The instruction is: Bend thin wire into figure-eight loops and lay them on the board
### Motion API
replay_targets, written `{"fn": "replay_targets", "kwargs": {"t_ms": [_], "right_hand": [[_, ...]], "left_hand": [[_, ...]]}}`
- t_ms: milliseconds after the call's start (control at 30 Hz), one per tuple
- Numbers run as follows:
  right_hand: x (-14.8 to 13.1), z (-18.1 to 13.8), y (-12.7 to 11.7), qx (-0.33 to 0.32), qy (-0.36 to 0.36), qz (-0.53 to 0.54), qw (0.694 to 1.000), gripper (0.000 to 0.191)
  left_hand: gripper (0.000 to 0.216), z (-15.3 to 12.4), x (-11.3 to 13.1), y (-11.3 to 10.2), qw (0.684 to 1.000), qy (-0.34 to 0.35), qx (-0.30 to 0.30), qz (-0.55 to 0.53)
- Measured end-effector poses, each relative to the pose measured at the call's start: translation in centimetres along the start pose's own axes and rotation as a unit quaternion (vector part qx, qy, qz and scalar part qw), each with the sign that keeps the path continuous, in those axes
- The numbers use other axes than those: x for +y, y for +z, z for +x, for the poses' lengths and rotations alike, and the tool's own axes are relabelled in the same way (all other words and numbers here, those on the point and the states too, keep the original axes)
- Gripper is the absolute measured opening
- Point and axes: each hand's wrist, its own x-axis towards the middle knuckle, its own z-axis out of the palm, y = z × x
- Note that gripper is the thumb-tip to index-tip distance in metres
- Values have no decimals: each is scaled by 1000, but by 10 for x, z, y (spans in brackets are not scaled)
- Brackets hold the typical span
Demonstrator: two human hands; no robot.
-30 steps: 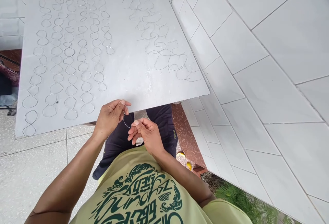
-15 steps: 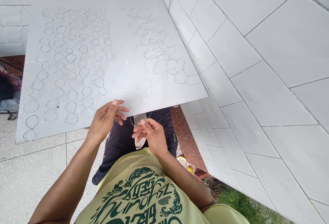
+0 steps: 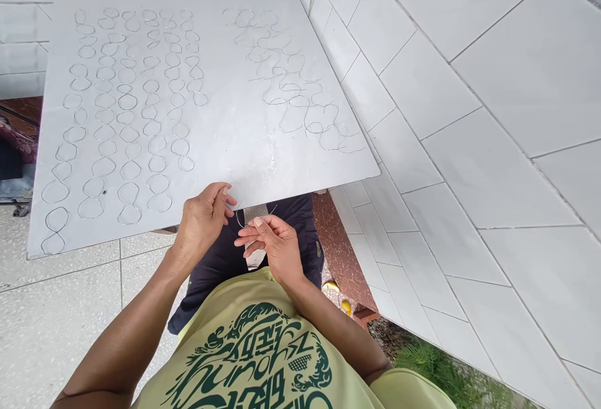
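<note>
A thin, curved piece of wire [image 3: 237,216] spans the gap between my hands at the front edge of the white board. My left hand [image 3: 205,215] is closed, thumb and forefinger pinching the wire's upper end just over the edge. Lower and to the right, my right hand [image 3: 277,243] pinches the same wire between thumb and forefinger, its other fingers loosely curled. A short wire tip pokes out above the right fingers. On the board's left side lie rows of figure-eight wire loops [image 3: 57,231]. Loose, bent wires [image 3: 307,107] are heaped on the right.
The white board [image 3: 220,146] rests over my knees, close to a tiled wall [image 3: 516,165] on the right. Below are a speckled floor [image 3: 70,309], a reddish-brown ledge [image 3: 338,252] and green plants [image 3: 432,368]. Dark items [image 3: 12,161] stand beyond the left edge.
My left hand has turned and its fingers have closed in on the wire's upper end. My right hand has shifted slightly left, still holding the wire. The view has tilted a little.
</note>
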Motion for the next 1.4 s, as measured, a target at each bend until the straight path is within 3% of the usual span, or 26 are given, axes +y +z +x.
{"fn": "replay_targets", "kwargs": {"t_ms": [333, 900, 1033, 1233, 1400], "right_hand": [[5, 0, 5, 10, 1, 22, 1000, 33], [11, 8, 12, 34, -13, 56, 998, 34], [10, 11, 13, 44, -19, 58, 997, 34], [4, 17, 5, 39, -25, 66, 997, 33], [0, 18, 4, 41, -29, 70, 996, 34]], "left_hand": [[35, -1, 0, 9, 998, 30, 49, 22], [14, 11, 12, 25, 991, 16, 122, -46], [23, 12, 15, 25, 991, 15, 117, -55], [56, 4, 14, 19, 986, 24, 113, -118], [52, -5, 7, 12, 984, -17, 74, -162]]}}
